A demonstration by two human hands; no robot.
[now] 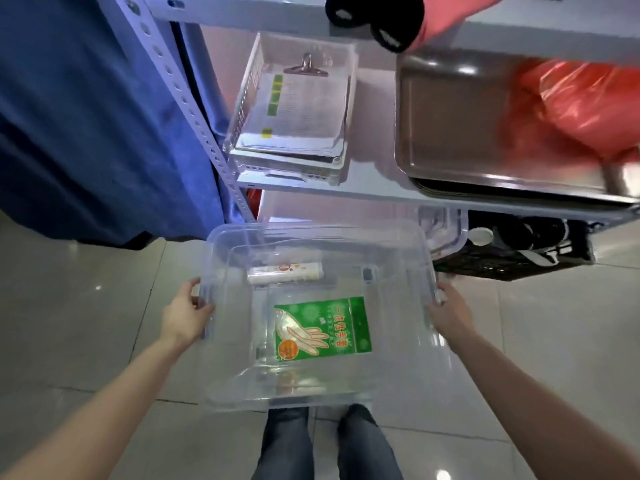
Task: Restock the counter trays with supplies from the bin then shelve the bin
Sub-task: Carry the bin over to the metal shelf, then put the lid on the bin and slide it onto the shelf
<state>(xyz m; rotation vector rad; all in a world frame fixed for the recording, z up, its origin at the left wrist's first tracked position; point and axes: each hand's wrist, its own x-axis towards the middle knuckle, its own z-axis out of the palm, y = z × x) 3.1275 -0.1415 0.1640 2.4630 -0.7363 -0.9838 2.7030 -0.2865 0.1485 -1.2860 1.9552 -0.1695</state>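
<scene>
I carry a clear plastic bin (394, 368) in front of me, above the tiled floor. My left hand (187, 311) grips its left rim and my right hand (450, 311) grips its right rim. Inside lie a green packet of disposable gloves (323, 329) and a white roll (285, 273) near the far wall. The bin's far edge is close to the lower level of a grey metal shelf rack (346, 192).
On the rack's middle shelf stand a clear basket with a clipboard (294, 105) and a stack of steel trays (467, 133) with a red plastic bag (581, 105). Below are a clear container (446, 233) and a black crate (519, 251). A blue curtain (97, 116) hangs at the left.
</scene>
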